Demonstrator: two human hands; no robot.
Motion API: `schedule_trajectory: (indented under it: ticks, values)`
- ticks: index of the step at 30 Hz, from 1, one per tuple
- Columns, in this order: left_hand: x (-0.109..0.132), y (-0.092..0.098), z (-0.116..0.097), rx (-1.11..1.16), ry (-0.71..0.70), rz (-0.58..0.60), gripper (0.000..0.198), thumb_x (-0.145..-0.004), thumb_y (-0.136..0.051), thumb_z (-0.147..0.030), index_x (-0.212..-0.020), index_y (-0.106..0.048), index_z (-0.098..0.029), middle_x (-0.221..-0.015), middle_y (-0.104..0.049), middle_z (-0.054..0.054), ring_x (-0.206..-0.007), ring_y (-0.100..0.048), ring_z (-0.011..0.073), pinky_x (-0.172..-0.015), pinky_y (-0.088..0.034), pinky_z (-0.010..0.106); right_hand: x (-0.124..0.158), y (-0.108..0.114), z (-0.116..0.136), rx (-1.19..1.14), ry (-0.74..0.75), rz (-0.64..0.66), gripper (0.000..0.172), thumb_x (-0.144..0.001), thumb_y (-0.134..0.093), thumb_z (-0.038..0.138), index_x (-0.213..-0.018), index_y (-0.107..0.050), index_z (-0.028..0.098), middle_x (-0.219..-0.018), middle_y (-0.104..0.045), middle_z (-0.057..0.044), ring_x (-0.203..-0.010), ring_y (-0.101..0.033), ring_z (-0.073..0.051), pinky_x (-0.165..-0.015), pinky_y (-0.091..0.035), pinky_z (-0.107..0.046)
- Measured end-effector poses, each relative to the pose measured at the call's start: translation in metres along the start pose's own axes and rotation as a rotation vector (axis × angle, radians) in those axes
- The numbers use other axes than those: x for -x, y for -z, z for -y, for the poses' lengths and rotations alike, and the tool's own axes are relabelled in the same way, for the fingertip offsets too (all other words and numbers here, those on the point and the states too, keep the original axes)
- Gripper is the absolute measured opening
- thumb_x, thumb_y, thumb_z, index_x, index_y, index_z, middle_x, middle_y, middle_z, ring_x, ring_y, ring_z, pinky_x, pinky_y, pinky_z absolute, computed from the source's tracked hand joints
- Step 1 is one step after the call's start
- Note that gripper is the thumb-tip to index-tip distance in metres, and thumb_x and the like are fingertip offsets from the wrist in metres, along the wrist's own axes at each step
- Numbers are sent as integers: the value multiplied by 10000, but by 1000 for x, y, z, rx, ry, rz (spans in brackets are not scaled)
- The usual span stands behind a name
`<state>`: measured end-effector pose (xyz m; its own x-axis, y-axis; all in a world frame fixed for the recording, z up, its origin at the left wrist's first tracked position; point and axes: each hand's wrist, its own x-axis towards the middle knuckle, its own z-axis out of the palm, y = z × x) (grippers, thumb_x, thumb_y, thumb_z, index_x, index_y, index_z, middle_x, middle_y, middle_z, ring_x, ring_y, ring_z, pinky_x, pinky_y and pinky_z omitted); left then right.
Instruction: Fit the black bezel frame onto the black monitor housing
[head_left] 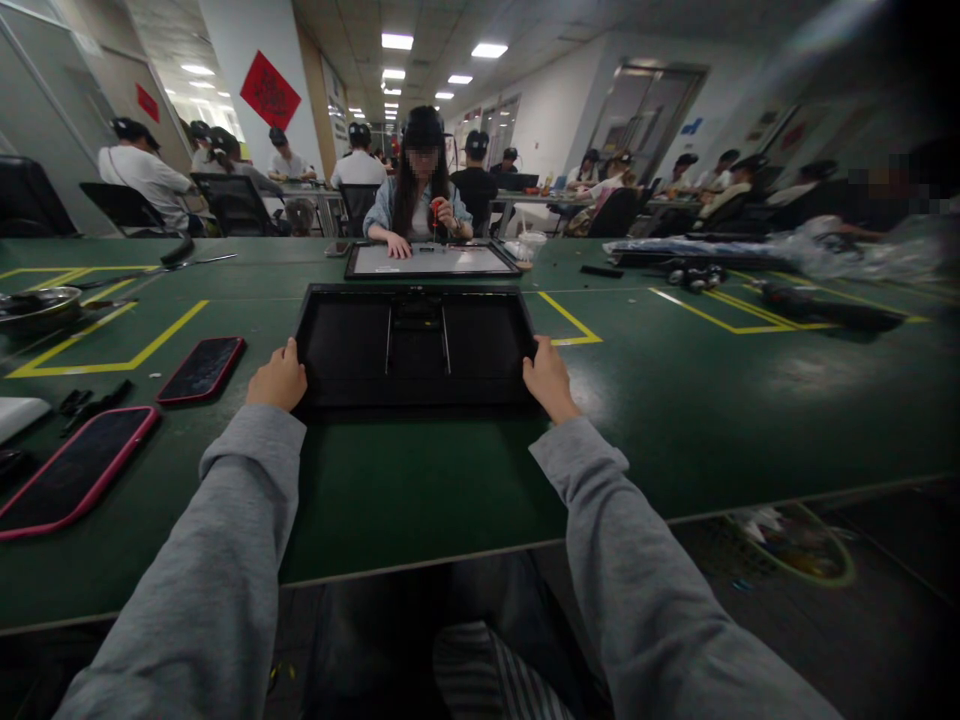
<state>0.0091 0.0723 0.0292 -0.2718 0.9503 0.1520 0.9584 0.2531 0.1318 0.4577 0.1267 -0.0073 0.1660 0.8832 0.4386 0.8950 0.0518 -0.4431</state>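
A wide black monitor back cover (345,350), hollow side up with two thin metal rails inside, is between my hands over the green table. My left hand (279,378) grips its left edge, fingers curled round the rim. At the opposite edge my right hand (551,380) holds it the same way. Its far edge lies close to a flat grey panel with a black frame (465,260), where a person across the table rests one hand and holds a red-handled screwdriver (435,215) in the other.
Two red-cased phones (202,370) lie left of the cover, with a metal bowl (41,308) beyond. Yellow tape marks the green table (712,420). Plastic-wrapped parts (817,250) lie at the far right. A green basket (821,560) stands on the floor. Several people sit behind.
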Motion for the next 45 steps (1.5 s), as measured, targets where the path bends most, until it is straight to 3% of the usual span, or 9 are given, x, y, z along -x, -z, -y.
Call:
schedule_trajectory:
  ticks: [45]
  values:
    - [2, 1, -2, -55, -9, 22, 695, -983, -306, -392, -1608, -231, -99, -1516, -444, 268, -1238, -591, 402, -995, -482, 520, -2, -2, -1, -15, -3, 11, 509, -901, -484, 215, -1394, -457, 92, -1303, -608, -241, -1204, -592, -337, -1012, -474, -500]
